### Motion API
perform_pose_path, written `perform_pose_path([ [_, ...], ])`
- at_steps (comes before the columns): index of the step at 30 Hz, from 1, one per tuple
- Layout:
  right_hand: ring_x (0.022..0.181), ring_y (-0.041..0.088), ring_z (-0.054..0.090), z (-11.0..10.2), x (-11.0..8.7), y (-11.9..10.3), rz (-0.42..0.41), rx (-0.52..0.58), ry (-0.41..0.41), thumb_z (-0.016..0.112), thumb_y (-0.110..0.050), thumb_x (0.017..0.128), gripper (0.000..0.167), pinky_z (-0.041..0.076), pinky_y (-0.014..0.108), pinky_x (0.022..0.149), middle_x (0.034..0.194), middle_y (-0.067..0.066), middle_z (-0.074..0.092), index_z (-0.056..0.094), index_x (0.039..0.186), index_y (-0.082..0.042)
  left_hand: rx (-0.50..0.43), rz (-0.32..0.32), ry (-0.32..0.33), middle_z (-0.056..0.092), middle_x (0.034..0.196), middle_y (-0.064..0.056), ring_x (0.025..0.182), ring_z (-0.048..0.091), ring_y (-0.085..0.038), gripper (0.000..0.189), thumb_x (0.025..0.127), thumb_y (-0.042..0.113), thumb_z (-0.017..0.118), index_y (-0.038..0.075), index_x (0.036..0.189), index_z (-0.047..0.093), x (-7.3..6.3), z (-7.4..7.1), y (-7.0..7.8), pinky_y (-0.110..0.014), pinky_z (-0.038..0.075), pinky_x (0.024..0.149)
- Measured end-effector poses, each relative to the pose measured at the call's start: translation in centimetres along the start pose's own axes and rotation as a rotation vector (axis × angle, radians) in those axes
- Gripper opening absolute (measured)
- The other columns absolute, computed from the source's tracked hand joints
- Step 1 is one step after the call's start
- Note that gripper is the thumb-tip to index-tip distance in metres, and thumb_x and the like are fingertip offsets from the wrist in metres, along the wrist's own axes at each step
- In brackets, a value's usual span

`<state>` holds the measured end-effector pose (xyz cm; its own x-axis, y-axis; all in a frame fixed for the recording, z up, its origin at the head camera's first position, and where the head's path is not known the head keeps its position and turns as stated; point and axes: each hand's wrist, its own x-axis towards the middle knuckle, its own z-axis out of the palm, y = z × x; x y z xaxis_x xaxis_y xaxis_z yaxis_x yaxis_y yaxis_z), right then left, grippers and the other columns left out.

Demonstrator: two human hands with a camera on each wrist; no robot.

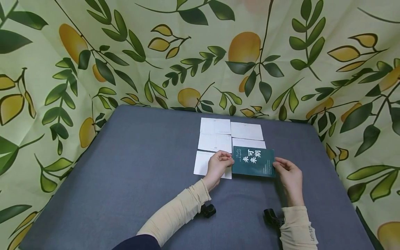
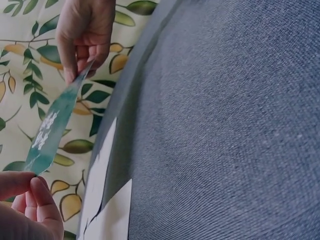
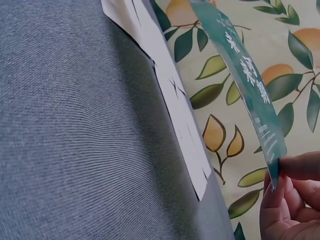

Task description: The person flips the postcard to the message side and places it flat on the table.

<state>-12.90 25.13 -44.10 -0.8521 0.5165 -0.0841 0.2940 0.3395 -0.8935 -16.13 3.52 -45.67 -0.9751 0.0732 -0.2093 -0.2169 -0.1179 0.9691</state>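
Note:
A dark green postcard [image 1: 253,170] with white lettering is held up above the table between both hands. My left hand [image 1: 217,166] pinches its left edge between thumb and fingertips. At the opposite edge, my right hand [image 1: 290,177] pinches it the same way. Both wrist views show the green card [image 2: 55,125] raised off the cloth and slightly bowed. Beneath and behind it, several white cards [image 1: 215,142] lie face to the table in two columns. The left hand overlaps the nearest white card [image 1: 203,163] in the head view.
A blue-grey cloth [image 1: 125,173] covers the table. Behind and at the sides hangs a curtain [image 1: 200,52] printed with leaves and orange fruit. Black wrist-camera mounts [image 1: 208,210] sit at both cuffs, close over the cloth.

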Motion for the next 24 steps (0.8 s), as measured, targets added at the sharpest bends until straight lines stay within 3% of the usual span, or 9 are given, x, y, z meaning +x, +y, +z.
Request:
perform_pose_path([
  [6, 0.072, -0.002, 0.052, 0.1, 0.5, 0.6, -0.024, 0.008, -0.006, 0.06, -0.026, 0.091, 0.037, 0.046, 0.01, 0.063, 0.086, -0.012, 0.058, 0.063, 0.117, -0.001, 0.004, -0.014, -0.025, 0.06, 0.078, 0.0, 0.068, 0.058, -0.005, 0.014, 0.081, 0.001, 0.065, -0.001, 0.095, 0.065, 0.1, -0.1, 0.2, -0.037, 0.056, 0.079],
  [15, 0.078, 0.004, 0.055, 0.9, 4.1, 5.6, -0.061, 0.113, 0.03, 0.067, -0.042, 0.083, 0.039, 0.046, 0.011, 0.062, 0.089, -0.013, 0.062, 0.07, 0.107, -0.012, 0.014, -0.022, -0.031, 0.059, 0.081, 0.002, 0.071, 0.055, -0.005, 0.012, 0.087, 0.011, 0.063, 0.001, 0.093, 0.065, 0.3, -0.3, 0.0, -0.023, 0.052, 0.072],
  [19, 0.074, 0.004, 0.054, 0.8, 3.7, 5.0, -0.069, 0.213, 0.028, 0.07, -0.038, 0.081, 0.03, 0.045, 0.011, 0.061, 0.081, -0.014, 0.062, 0.071, 0.1, -0.014, 0.015, -0.028, -0.028, 0.059, 0.077, 0.004, 0.07, 0.053, -0.006, 0.013, 0.087, 0.015, 0.064, 0.004, 0.093, 0.066, 0.5, -0.3, -0.1, -0.023, 0.049, 0.07],
  [22, 0.067, 0.002, 0.052, 0.6, 2.4, 3.1, -0.078, 0.289, -0.005, 0.069, -0.03, 0.084, 0.013, 0.045, 0.012, 0.06, 0.072, -0.015, 0.06, 0.07, 0.091, -0.019, 0.007, -0.017, -0.03, 0.063, 0.077, 0.002, 0.071, 0.056, -0.007, 0.015, 0.089, 0.016, 0.062, 0.003, 0.095, 0.066, 0.6, -0.3, -0.2, -0.028, 0.052, 0.073],
  [24, 0.064, 0.003, 0.052, 0.4, 1.4, 1.8, -0.056, 0.397, -0.043, 0.067, -0.021, 0.086, 0.002, 0.045, 0.013, 0.059, 0.069, -0.013, 0.059, 0.069, 0.085, -0.019, -0.005, -0.005, -0.031, 0.066, 0.079, -0.002, 0.073, 0.061, -0.013, 0.018, 0.09, 0.017, 0.06, 0.002, 0.097, 0.066, 0.7, -0.2, -0.2, -0.031, 0.054, 0.076],
])
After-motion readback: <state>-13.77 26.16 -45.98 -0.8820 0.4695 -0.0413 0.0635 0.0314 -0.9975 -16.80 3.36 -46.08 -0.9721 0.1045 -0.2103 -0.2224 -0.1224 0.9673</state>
